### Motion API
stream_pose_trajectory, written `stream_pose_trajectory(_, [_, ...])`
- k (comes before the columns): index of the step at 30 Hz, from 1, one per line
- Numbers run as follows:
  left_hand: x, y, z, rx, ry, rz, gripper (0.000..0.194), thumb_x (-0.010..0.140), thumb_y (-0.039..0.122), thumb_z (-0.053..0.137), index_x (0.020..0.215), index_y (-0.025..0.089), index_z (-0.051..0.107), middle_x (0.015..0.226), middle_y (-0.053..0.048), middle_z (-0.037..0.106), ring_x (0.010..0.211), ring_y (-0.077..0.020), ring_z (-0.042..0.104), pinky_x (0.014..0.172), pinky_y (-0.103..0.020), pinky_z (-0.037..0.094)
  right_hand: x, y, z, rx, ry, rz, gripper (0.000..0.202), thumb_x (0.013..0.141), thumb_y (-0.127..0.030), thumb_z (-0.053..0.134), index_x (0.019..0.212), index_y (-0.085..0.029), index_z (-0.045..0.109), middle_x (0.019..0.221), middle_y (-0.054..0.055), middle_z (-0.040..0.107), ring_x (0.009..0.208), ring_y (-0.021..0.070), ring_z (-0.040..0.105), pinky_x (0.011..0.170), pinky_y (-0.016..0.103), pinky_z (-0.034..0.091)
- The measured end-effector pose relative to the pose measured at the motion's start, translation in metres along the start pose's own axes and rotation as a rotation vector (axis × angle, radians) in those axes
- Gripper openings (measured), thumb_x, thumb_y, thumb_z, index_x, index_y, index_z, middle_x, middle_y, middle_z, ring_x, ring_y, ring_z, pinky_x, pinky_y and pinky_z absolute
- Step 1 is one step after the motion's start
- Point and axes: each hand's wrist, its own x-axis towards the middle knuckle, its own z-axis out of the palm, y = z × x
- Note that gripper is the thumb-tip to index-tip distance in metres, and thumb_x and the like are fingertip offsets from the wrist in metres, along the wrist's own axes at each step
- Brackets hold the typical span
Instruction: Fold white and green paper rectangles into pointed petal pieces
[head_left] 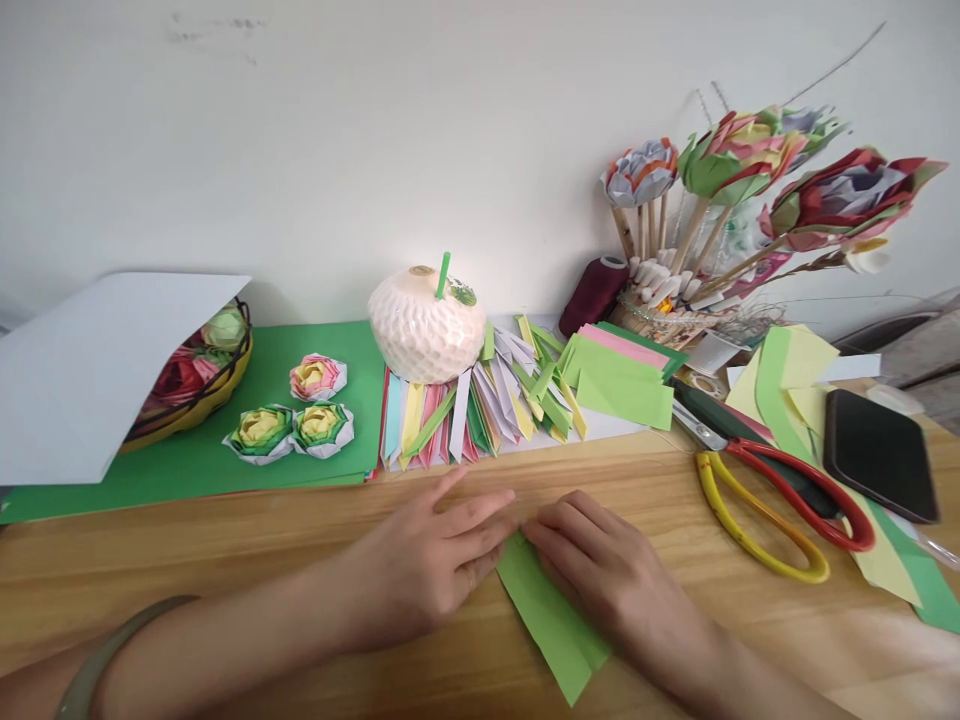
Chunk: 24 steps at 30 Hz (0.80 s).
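A light green paper [551, 625] lies slanted on the wooden table, its far end between both hands. My left hand [442, 560] rests at its upper left edge, fingers apart, thumb side by the paper's far end. My right hand [600, 570] presses on the paper's right side with fingers together, the fingertips at the far end; that end is partly covered. Beyond the hands, folded paper strips [450, 425] in several colours fan out under a pale textured round ornament [427, 325].
Paper flowers [259, 432] sit on green sheets [300, 340] at left, beside a basket [199, 405] partly under a white sheet [112, 370]. At right are scissors [739, 450], a phone [879, 450], a thread spool [592, 295] and tall paper flowers [742, 160].
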Motion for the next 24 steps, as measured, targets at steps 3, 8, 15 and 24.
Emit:
stream_pose_trajectory(3, [-0.0002,0.0004,-0.0006,-0.008,0.004,0.000,0.031,0.098,0.009,0.034,0.105,0.008,0.064,0.112,-0.005,0.067,0.118,-0.0222,0.051,0.114,-0.048,0.019,-0.0002,-0.0012,0.0004,-0.002,-0.007,0.006,0.031,0.099,-0.017,0.031,0.094,-0.011,0.061,0.080,0.008,0.058,0.073,0.0187,0.051,0.060,0.030,0.045])
stream_pose_trajectory(8, [0.0000,0.0013,-0.0008,-0.005,0.017,-0.005,0.029,0.097,0.009,0.037,0.104,0.009,0.065,0.108,-0.004,0.069,0.117,-0.0206,0.052,0.115,-0.047,0.017,0.0015,-0.0031,-0.0004,-0.031,-0.015,0.006,0.035,0.099,-0.016,0.028,0.091,-0.012,0.062,0.078,0.007,0.057,0.072,0.0181,0.050,0.060,0.029,0.045])
stream_pose_trajectory(15, [-0.0033,0.0025,0.0005,0.042,0.006,0.016,0.023,0.095,0.009,0.043,0.105,0.007,0.064,0.112,-0.007,0.067,0.120,-0.0226,0.050,0.114,-0.049,0.015,0.0023,-0.0047,-0.0003,-0.063,-0.015,0.005,0.031,0.098,-0.014,0.032,0.087,-0.011,0.061,0.077,0.007,0.057,0.071,0.0188,0.049,0.058,0.029,0.044])
stream_pose_trajectory(24, [-0.0036,-0.0016,0.0015,0.069,-0.015,0.040,0.024,0.095,0.011,0.042,0.103,0.008,0.064,0.110,-0.010,0.067,0.118,-0.0308,0.051,0.101,-0.057,0.032,0.0019,0.0027,-0.0025,-0.054,-0.040,-0.077,0.033,0.099,-0.014,0.030,0.086,-0.012,0.060,0.079,0.007,0.057,0.072,0.0181,0.048,0.061,0.029,0.042])
